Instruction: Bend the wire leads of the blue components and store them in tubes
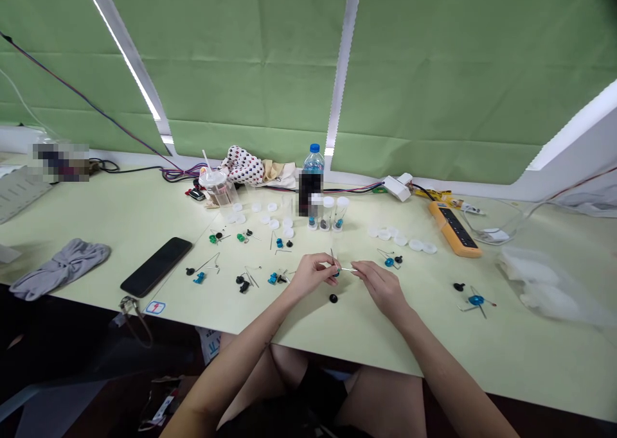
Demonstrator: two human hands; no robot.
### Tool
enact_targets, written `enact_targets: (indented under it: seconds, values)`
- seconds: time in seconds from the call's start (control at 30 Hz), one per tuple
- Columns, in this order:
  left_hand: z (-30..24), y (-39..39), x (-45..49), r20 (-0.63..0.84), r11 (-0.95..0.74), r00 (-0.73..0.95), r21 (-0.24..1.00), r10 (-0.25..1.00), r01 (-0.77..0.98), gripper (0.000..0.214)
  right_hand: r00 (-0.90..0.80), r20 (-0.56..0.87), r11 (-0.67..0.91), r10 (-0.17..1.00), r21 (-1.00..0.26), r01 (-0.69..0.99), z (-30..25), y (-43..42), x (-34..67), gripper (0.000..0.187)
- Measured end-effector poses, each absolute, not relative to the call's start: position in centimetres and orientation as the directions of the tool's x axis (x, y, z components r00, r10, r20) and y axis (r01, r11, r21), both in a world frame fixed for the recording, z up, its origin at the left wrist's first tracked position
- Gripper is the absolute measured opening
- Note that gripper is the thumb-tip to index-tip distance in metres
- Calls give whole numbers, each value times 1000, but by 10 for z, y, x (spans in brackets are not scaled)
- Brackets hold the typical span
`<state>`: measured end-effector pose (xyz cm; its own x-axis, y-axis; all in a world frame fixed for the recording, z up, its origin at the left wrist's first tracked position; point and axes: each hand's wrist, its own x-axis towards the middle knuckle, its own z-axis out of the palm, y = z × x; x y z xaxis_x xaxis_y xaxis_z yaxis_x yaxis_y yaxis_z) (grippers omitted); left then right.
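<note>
A small blue part (336, 273) is pinched between the fingers of the left hand (312, 276), above the table (359, 329); a thin metal rod (348, 270) beside it is gripped by the closed fingertips of the right hand (383, 288).
Three clear tubes (326, 214) with white caps are stood upright beyond the hands; blue pieces are seen in the outer two, a dark piece in the middle one. A lidded cup (219, 189) is fitted with a straw (206, 159). White items are held in a clear bag (549, 290). The label of the bottle (314, 160) is blurred; on a sticker (155, 307), a red mark, apparently a 9, is framed in blue.
</note>
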<state>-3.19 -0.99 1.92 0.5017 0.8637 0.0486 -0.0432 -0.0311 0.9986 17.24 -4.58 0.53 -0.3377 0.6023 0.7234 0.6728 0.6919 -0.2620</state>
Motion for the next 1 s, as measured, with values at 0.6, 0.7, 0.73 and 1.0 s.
enact_targets:
  seconds: [0.6,0.7,0.73,1.0]
  values:
    - [19,-10,-33,101,-109,430,994,897,-8,30,-410,575,672,708,-368,643,1,-48,172,31]
    - [17,-11,-31,84,-92,446,996,891,-5,31,-436,625,701,648,-265,662,-4,-47,174,29]
    - [17,-12,-31,87,-102,450,995,889,8,31,-427,634,690,645,-243,682,-4,-47,174,26]
    - [19,-15,-31,117,-208,476,968,872,143,30,-378,622,572,686,-140,808,0,-46,170,20]
